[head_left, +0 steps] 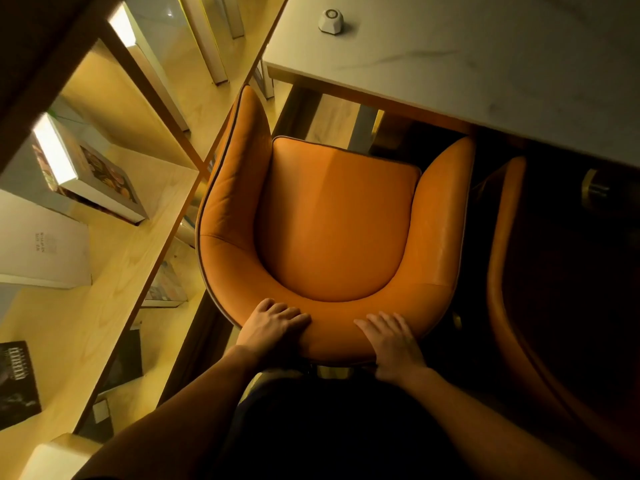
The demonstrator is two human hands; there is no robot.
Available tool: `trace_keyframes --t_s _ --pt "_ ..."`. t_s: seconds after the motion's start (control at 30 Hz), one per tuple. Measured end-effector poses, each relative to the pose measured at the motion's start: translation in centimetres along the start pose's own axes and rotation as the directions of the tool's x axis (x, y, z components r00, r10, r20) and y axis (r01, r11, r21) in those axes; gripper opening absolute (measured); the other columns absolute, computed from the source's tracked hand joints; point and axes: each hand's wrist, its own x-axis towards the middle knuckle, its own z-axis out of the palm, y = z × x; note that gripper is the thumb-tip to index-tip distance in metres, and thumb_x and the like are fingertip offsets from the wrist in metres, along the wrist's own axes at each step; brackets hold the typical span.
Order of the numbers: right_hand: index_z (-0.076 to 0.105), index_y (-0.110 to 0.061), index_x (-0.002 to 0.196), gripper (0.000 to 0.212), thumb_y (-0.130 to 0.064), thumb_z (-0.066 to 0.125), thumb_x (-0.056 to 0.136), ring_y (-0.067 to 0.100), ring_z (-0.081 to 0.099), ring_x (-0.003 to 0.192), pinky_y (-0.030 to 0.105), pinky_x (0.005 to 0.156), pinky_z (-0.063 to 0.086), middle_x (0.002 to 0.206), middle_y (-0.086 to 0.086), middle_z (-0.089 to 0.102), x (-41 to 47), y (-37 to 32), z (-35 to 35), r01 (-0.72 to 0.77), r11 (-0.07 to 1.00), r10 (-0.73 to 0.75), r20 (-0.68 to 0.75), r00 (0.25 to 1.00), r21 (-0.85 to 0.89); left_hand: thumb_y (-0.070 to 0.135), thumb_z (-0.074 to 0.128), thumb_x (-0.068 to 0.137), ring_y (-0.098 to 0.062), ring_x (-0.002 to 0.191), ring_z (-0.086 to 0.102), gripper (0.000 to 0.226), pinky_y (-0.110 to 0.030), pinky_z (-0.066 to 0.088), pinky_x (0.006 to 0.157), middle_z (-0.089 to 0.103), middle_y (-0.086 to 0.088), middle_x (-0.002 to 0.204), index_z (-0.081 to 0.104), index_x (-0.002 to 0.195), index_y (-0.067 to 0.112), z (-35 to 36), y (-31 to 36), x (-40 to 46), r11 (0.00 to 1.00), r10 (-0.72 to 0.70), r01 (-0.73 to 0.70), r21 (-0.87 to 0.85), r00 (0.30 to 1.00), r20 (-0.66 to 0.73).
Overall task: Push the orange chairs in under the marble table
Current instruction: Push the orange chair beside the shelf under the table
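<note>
Wooden shelving [114, 216] with books runs along the left of the scene, and the marble table [467, 64] fills the upper right, a small white object [331, 21] standing near its far left corner. An orange chair [339, 230] is seen from above, its open front turned toward the table's near edge and only the tip of its right armrest reaching under that edge; the seat lies clear of the top. The left hand [273, 329] and the right hand [393, 344] are laid on the curved backrest rim, palms down and fingers loosely spread over the padding, pressed against it rather than closed around it. Both hands are placed about equally either side of the chair's midline. From the hands, the table lies straight ahead across the seat, so a push is judged to run along the chair's front-to-back axis. A second orange chair [512, 271] is seen at the right, mostly in shadow beneath the table's near edge.
</note>
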Motion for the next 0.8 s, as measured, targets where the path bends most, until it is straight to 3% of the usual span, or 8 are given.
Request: trace_keyframes --t_s 0.23,0.33,0.43,0.5,0.6,0.67,0.73,0.8 --pt "0.013 -0.030 0.151 0.096 -0.042 0.070 0.076 0.023 0.002 0.149 0.049 0.119 -0.001 0.162 0.001 0.011 -0.3 0.4 -0.2 0.015 0.999 -0.014 -0.019 1.000 0.042 0.058 0.054 0.089 -0.020 0.138 0.034 0.069 -0.043 0.019 0.113 0.039 0.004 0.151 0.029 0.148 0.033 -0.4 1.1 -0.2 0.997 -0.073 0.075 -0.019 0.995 0.066" --pt "0.013 -0.029 0.152 0.095 -0.049 0.067 0.077 0.025 -0.003 0.149 0.056 0.116 -0.008 0.163 0.004 0.007 -0.4 0.5 0.1 0.026 1.000 -0.026 -0.019 0.999 -0.007 0.055 0.058 0.085 -0.019 0.141 0.031 0.072 -0.047 0.013 0.115 0.037 0.003 0.153 0.030 0.148 0.032 -0.1 2.4 -0.7 0.991 -0.107 0.110 -0.080 0.994 0.037" --pt "0.009 -0.034 0.151 0.094 -0.058 0.064 0.078 0.038 -0.009 0.147 0.069 0.101 -0.021 0.163 0.006 0.004 -0.2 0.7 0.5 -0.061 0.997 0.060 -0.038 0.997 -0.039 0.048 0.064 0.079 -0.024 0.138 0.036 0.074 -0.056 0.013 0.114 0.044 -0.001 0.149 0.038 0.145 0.028 -0.1 5.4 -0.7 0.982 -0.164 0.163 -0.091 0.986 -0.002" --pt "0.006 -0.036 0.151 0.094 -0.060 0.062 0.079 0.040 -0.006 0.147 0.072 0.103 -0.017 0.163 0.005 0.007 -0.1 1.3 0.4 -0.022 0.997 0.022 -0.001 1.000 -0.078 0.046 0.070 0.073 -0.030 0.130 0.046 0.074 -0.066 0.019 0.110 0.053 -0.007 0.139 0.048 0.139 0.023 0.1 8.7 -0.1 0.957 -0.271 0.265 -0.116 0.962 -0.036" --pt "0.004 -0.035 0.152 0.087 -0.053 0.056 0.085 0.037 0.001 0.148 0.067 0.110 -0.010 0.162 0.004 0.014 0.0 0.7 0.6 -0.013 0.998 0.011 -0.033 0.999 -0.058 0.045 0.079 0.061 -0.035 0.116 0.058 0.071 -0.076 0.029 0.099 0.064 -0.009 0.122 0.060 0.125 0.020 0.4 11.7 1.0 0.952 -0.303 0.296 -0.083 0.948 -0.100" --pt "0.007 -0.035 0.152 0.083 -0.045 0.056 0.086 0.035 0.006 0.148 0.064 0.113 -0.003 0.161 0.003 0.019 0.1 0.8 0.5 0.012 0.999 -0.014 -0.046 0.999 -0.050 0.041 0.076 0.061 -0.035 0.120 0.054 0.067 -0.076 0.020 0.104 0.062 -0.007 0.123 0.060 0.123 0.022 0.4 13.6 2.2 0.883 -0.467 0.457 -0.106 0.877 -0.113" --pt "0.014 -0.034 0.152 0.082 -0.045 0.059 0.084 0.032 0.014 0.146 0.061 0.113 0.001 0.158 0.002 0.027 0.3 1.0 0.4 0.002 1.000 -0.003 -0.022 1.000 -0.024 0.036 0.070 0.066 -0.034 0.133 0.039 0.064 -0.073 0.002 0.110 0.054 -0.004 0.133 0.055 0.128 0.026 0.2 15.2 2.9 0.754 -0.648 0.633 -0.175 0.760 -0.042" --pt "0.023 -0.036 0.149 0.079 -0.047 0.061 0.081 0.027 0.026 0.142 0.058 0.114 0.006 0.152 -0.002 0.036 0.1 0.9 0.3 -0.011 1.000 0.011 -0.047 0.999 0.005 0.035 0.067 0.071 -0.032 0.141 0.024 0.064 -0.073 -0.008 0.108 0.045 -0.002 0.141 0.049 0.132 0.031 0.1 16.2 3.4 0.652 -0.743 0.731 -0.201 0.669 0.021"
